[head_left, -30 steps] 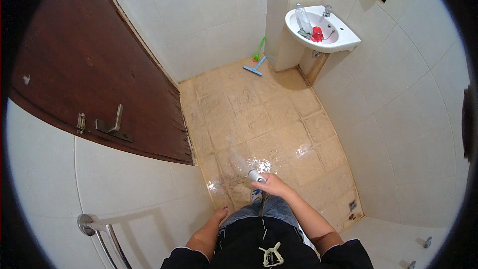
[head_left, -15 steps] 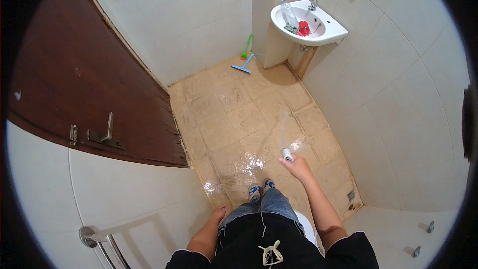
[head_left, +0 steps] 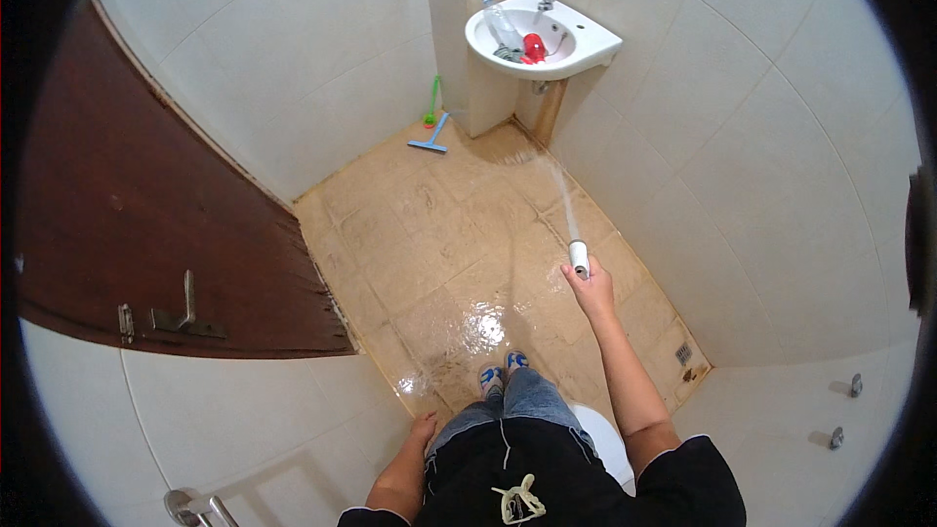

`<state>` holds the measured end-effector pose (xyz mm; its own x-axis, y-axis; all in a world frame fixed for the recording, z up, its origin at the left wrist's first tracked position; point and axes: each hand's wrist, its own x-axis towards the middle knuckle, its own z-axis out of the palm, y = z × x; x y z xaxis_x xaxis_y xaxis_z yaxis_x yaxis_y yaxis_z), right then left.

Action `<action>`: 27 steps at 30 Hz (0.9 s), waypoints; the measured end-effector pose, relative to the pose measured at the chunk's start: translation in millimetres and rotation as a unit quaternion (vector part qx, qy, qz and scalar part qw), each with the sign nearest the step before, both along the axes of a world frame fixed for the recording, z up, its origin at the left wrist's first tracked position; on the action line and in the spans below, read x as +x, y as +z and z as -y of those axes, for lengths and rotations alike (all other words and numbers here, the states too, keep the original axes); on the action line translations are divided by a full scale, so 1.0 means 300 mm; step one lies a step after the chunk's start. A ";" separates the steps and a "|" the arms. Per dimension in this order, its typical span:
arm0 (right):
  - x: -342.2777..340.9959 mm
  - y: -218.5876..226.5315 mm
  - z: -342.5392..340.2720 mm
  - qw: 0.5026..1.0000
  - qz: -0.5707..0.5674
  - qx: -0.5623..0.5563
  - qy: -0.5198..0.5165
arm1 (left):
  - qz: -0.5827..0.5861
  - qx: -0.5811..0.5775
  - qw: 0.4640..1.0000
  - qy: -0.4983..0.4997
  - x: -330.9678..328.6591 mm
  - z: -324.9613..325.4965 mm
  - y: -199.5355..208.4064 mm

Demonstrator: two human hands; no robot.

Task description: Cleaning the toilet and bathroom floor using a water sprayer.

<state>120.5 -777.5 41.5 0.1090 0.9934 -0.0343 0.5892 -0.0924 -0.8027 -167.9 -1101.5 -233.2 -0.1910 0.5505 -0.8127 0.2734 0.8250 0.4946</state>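
My right hand (head_left: 593, 293) is closed round a white handheld water sprayer (head_left: 579, 258), held out over the floor ahead of me. From its nozzle a jet of water (head_left: 564, 197) shoots to the far right, landing on the tan tiled floor (head_left: 410, 244) near the wall below the sink. My left hand (head_left: 423, 426) hangs low beside my left hip, near the tiled wall; its fingers look loosely apart and nothing shows in them. Wet, shiny patches lie on the tiles in front of my shoes (head_left: 504, 371).
A white corner sink (head_left: 595, 44) holds a clear plastic bottle (head_left: 503, 24) and a red item (head_left: 534, 47). A blue squeegee (head_left: 429, 144) and a green-handled brush (head_left: 432, 102) rest by the far wall. Left stands a brown door (head_left: 166, 215); right, a floor drain (head_left: 683, 354).
My right hand has moved forward with the sprayer, and the water now reaches farther, toward the corner below the sink. The view has turned somewhat to the right. My left hand stays low by my hip.
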 end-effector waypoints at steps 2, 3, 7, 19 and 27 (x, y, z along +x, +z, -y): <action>0.058 -0.081 0.017 0.998 -0.044 0.015 0.037 | 0.023 -0.066 0.997 0.032 0.012 -0.016 0.031; 0.084 -0.121 0.023 0.992 -0.091 0.029 0.087 | 0.023 -0.065 0.997 0.022 0.010 -0.014 0.010; 0.088 -0.046 0.068 0.990 -0.042 0.026 0.132 | 0.012 -0.026 1.000 0.008 -0.008 -0.016 -0.019; 0.261 0.061 0.103 0.995 -0.014 0.006 -0.096 | 0.064 -0.055 0.996 -0.025 0.044 -0.135 0.005; 0.460 0.075 0.048 0.956 0.040 -0.060 -0.286 | 0.064 -0.045 0.995 -0.056 0.125 -0.349 0.064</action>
